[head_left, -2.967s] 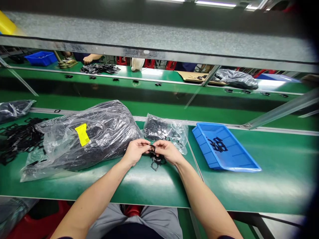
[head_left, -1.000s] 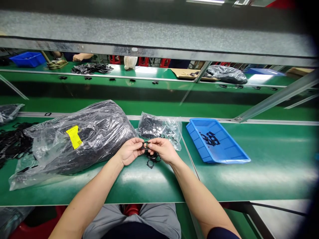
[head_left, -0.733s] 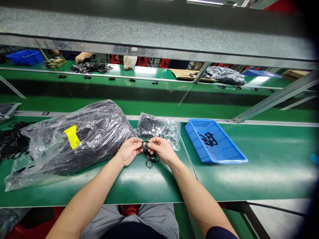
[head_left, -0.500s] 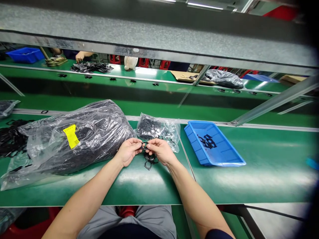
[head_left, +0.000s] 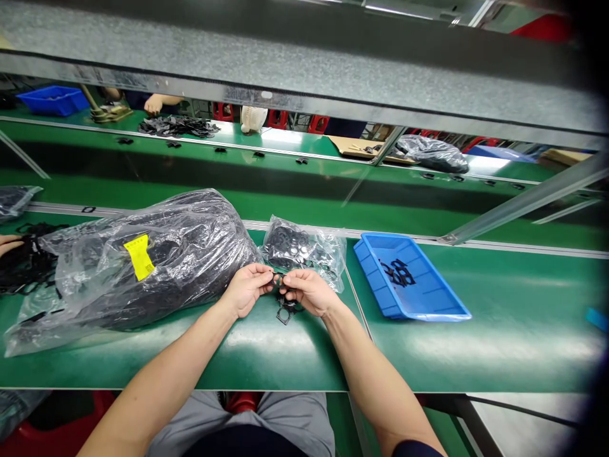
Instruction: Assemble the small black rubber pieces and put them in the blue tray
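My left hand and my right hand meet above the green bench, both pinched on one small black ring-shaped part held between their fingertips. Under my right hand lies a black frame-like part on the bench. Just behind my hands sits a small clear bag of black rings. A large clear bag of black parts with a yellow label lies to the left, next to my left hand.
A blue tray holding a few black parts stands to the right. Loose black parts lie at far left, where another person's hand shows. A conveyor runs behind; other workers' hands, parts and bags lie beyond it.
My hands stay pinched together on the small black part with only slight finger shifts. A person's hand has come into view at the far left edge. The view has drifted a little.
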Available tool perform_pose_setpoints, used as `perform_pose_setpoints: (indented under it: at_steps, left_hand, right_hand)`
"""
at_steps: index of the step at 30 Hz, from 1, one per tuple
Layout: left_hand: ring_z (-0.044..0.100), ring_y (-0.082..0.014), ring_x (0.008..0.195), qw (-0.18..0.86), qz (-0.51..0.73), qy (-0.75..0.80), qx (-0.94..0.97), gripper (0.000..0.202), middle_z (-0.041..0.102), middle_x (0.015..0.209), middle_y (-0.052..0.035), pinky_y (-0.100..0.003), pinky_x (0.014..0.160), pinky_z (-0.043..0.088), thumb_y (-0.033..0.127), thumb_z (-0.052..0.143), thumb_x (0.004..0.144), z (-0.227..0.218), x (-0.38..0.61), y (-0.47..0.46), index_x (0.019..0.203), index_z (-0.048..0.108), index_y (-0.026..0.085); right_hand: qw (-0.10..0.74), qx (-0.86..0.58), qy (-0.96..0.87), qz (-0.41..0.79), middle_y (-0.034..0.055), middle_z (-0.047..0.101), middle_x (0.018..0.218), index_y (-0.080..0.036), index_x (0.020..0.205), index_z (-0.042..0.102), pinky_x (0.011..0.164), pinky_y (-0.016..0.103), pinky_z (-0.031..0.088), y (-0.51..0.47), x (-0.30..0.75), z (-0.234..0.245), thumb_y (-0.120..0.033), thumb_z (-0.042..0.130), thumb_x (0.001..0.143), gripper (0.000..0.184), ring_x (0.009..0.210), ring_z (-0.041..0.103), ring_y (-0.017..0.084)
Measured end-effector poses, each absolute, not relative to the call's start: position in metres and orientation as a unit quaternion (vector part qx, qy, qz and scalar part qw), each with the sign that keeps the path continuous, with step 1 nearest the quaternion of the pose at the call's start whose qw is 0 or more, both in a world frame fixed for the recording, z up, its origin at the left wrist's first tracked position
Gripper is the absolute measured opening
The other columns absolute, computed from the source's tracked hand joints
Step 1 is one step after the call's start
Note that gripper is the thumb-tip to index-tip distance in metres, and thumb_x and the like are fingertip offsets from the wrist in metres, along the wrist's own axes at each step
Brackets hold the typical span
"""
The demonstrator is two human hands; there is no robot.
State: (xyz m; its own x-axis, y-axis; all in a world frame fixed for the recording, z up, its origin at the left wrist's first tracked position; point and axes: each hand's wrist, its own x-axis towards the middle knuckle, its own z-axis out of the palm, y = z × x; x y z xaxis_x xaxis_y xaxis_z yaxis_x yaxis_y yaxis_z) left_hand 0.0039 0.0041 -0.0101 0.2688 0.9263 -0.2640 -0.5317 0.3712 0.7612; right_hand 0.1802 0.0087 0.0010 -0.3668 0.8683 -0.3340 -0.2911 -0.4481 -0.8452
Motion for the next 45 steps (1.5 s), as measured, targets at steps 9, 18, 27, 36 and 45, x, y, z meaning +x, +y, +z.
perform_pose_setpoints:
  at_steps: [9, 18, 27, 36, 45]
  left_hand:
    - [0.065, -0.0103, 0.067, 0.737, 0.499, 0.364, 0.274, 0.029, 0.071, 0.076, -0.0044, -0.022, 0.065, 0.05, 0.024, 0.083, 0.062, -0.011, 0.005, 0.004, 0.082, 0.064, 0.013]
    - [0.065, -0.0119, 0.069, 0.69, 0.529, 0.388, 0.306, 0.032, 0.071, 0.075, -0.0052, -0.022, 0.065, 0.05, 0.028, 0.083, 0.061, -0.011, 0.01, 0.002, 0.082, 0.065, 0.012]
    - [0.064, -0.0116, 0.069, 0.68, 0.535, 0.396, 0.307, 0.031, 0.07, 0.074, -0.0043, -0.023, 0.065, 0.049, 0.028, 0.083, 0.06, -0.009, 0.011, 0.002, 0.08, 0.065, 0.012]
    - [0.063, -0.0111, 0.068, 0.688, 0.537, 0.389, 0.296, 0.031, 0.069, 0.073, -0.0037, -0.022, 0.064, 0.048, 0.027, 0.084, 0.059, -0.007, 0.011, 0.002, 0.078, 0.064, 0.012]
    - [0.063, -0.012, 0.068, 0.674, 0.536, 0.4, 0.314, 0.03, 0.069, 0.073, -0.0041, -0.023, 0.064, 0.048, 0.027, 0.083, 0.059, -0.009, 0.012, 0.002, 0.078, 0.066, 0.012]
  right_hand:
    - [0.397, -0.394, -0.334, 0.759, 0.0037, 0.071, 0.067, -0.012, 0.077, 0.075, 0.052, 0.014, 0.055, 0.009, 0.178, 0.002, -0.027, 0.086, 0.061, 0.025, 0.057, 0.065, 0.008]
    - [0.448, -0.408, -0.281, 0.744, 0.0044, 0.074, 0.077, -0.014, 0.076, 0.073, 0.056, 0.016, 0.056, 0.008, 0.173, 0.0, -0.019, 0.087, 0.058, 0.022, 0.06, 0.066, 0.009]
    - [0.48, -0.404, -0.239, 0.741, 0.0006, 0.072, 0.072, -0.018, 0.08, 0.066, 0.054, 0.018, 0.054, 0.01, 0.171, -0.005, -0.016, 0.087, 0.056, 0.031, 0.059, 0.066, 0.01]
    - [0.499, -0.393, -0.24, 0.734, -0.0018, 0.069, 0.067, -0.018, 0.074, 0.061, 0.046, 0.016, 0.044, 0.01, 0.165, -0.004, -0.017, 0.087, 0.056, 0.032, 0.059, 0.063, 0.01]
    - [0.494, -0.42, -0.27, 0.712, -0.0037, 0.064, 0.059, -0.018, 0.066, 0.059, 0.044, 0.017, 0.045, 0.009, 0.168, -0.001, -0.02, 0.088, 0.053, 0.031, 0.052, 0.058, 0.009]
